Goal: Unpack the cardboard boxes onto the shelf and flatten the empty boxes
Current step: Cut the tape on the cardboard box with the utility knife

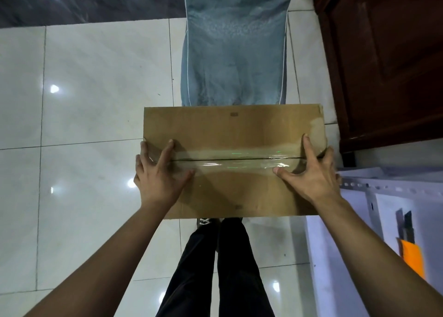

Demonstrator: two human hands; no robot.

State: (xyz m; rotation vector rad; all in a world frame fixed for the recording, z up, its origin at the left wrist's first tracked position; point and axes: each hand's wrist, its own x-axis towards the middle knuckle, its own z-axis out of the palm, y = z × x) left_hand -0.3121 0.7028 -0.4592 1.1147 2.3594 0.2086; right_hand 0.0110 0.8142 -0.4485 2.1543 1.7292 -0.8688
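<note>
**Sealed box held at both ends, shelf off to the right**

So the biggest thing underfoot is the glossy white tile floor (91, 100), with a long blue-grey padded mat or cushion (236, 48) running away from the person up the middle. A dark wooden door (388, 60) fills the top right corner.

Bottom right is the white metal shelf (354, 232), with its perforated upright showing. Lying on it is a utility knife with an orange body (411, 254), blade end pointing away from the person. Can't see anything else on the shelf from this angle.

Then the cardboard box (233, 160), dead centre, above the person's black trousers (215, 268) and a shoe (205, 222). It's shut: the two top flaps meet in a seam running left to right, covered by a strip of clear tape (236, 159). No way to tell what's inside. Can't say either whether it's being carried or resting on something.

The left hand (159, 176) sits at the left end of the seam, fingers spread, thumb lying on the tape, and the outer fingers curl over the box's left edge. The right hand (312, 171) mirrors it at the right end: thumb pointing inward along the tape, index finger stretched up the top, remaining fingers wrapped over the right edge. Both are clamping the box from the sides.
</note>
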